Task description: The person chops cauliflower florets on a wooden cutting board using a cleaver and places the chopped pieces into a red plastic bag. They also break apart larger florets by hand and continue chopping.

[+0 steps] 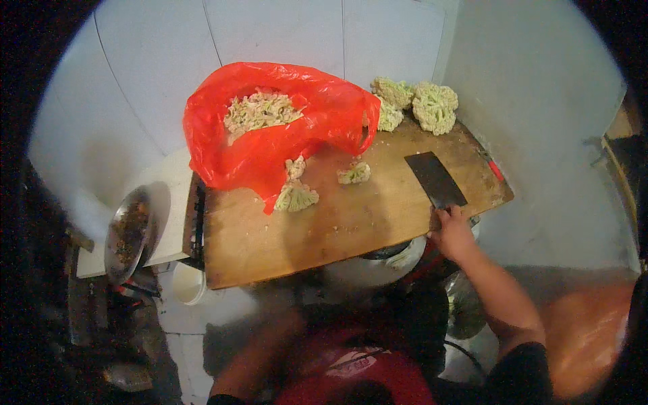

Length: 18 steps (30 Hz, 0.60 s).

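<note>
My right hand grips the handle end of a cleaver, its dark, broad blade flat over the right part of a wooden cutting board. The forearm on my left is dim and blurred below the board, and its hand is out of view. A cut cauliflower piece rests at the lower edge of a red plastic bag. Another floret lies near the board's middle. Inside the open bag is a heap of small cut cauliflower pieces.
Several large cauliflower chunks sit at the board's back right corner. A red-handled tool lies along its right edge. A tilted metal bowl with brown contents is at left. A white bucket stands below; a wall rises at right.
</note>
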Motion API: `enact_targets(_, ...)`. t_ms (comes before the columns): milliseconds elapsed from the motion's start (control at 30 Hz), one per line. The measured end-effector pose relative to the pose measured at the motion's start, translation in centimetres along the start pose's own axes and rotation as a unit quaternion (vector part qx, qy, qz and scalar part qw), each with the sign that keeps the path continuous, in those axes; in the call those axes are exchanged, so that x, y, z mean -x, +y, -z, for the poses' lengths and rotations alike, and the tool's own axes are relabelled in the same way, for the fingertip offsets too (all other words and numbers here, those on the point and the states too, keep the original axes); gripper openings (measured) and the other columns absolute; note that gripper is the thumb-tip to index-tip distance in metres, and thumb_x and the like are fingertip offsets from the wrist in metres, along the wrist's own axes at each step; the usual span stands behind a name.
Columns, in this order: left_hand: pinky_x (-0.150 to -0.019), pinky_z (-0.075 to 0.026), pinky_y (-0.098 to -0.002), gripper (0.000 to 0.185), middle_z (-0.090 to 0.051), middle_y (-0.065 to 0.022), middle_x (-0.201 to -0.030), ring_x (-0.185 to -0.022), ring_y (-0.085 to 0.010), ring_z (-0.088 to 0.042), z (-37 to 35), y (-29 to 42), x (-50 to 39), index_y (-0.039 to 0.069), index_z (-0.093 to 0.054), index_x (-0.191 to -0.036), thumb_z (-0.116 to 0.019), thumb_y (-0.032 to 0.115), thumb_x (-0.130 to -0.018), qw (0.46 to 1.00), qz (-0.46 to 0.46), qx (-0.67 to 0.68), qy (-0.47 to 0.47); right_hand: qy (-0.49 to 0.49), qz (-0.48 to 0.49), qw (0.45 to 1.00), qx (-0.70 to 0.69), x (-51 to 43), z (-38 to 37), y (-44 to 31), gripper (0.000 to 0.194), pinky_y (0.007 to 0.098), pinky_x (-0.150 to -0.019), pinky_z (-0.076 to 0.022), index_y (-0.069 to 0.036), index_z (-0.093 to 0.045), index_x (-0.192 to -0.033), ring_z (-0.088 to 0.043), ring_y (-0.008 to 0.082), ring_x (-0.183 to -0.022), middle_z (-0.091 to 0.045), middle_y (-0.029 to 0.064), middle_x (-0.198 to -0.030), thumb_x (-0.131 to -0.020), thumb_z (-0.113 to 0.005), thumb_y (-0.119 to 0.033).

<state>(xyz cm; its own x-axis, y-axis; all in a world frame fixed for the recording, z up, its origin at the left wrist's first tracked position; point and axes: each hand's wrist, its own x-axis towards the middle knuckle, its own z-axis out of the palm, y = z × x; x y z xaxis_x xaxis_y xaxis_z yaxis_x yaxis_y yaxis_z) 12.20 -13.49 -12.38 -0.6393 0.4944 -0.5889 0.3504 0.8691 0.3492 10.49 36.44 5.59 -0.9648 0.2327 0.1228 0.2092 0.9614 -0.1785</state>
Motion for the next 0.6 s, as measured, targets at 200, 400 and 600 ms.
enact_targets(200, -0.085, -0.055, -0.0427, 0.029, -0.071, -0.0194, -0.103, -0.096, -0.0360, -0.069, 18.0, 12.7, 2.4, 0.004, -0.065, -0.120, -0.065, 0.011, -0.091, 0.885, -0.098, 0.189, 0.413, -0.015, -0.062, 0.998, 0.010, -1.1, -1.6, 4.0, 0.056, 0.0517, -0.094, -0.0539, 0.000, -0.050, -0.138, -0.059, 0.0493, -0.111, -0.051, 0.0302, -0.130, -0.085, -0.066, -0.005)
enact_targets(400, -0.091, -0.053, -0.0488, 0.049, -0.060, -0.0208, -0.125, -0.113, -0.0400, -0.062, 26.0, 12.4, -6.5, 0.007, -0.056, -0.132, -0.070, 0.016, -0.086, 0.855, 0.009, -0.001, 0.518, -0.125, -0.102, 0.987, 0.007, 2.5, 6.1, 3.3, 0.054, 0.0528, -0.088, -0.0557, -0.002, -0.049, -0.138, -0.068, 0.0467, -0.095, -0.068, 0.0284, -0.106, -0.087, -0.065, -0.010)
enact_targets(600, -0.090, -0.053, -0.0493, 0.046, -0.058, -0.0215, -0.124, -0.107, -0.0410, -0.063, 28.5, 10.3, -9.8, 0.008, -0.060, -0.130, -0.064, 0.017, -0.085, 0.853, 0.029, 0.016, 0.520, -0.059, -0.004, 0.984, -0.171, 9.8, 10.2, 2.1, 0.058, 0.0521, -0.082, -0.0538, -0.003, -0.050, -0.135, -0.066, 0.0473, -0.093, -0.069, 0.0266, -0.096, -0.081, -0.068, -0.009)
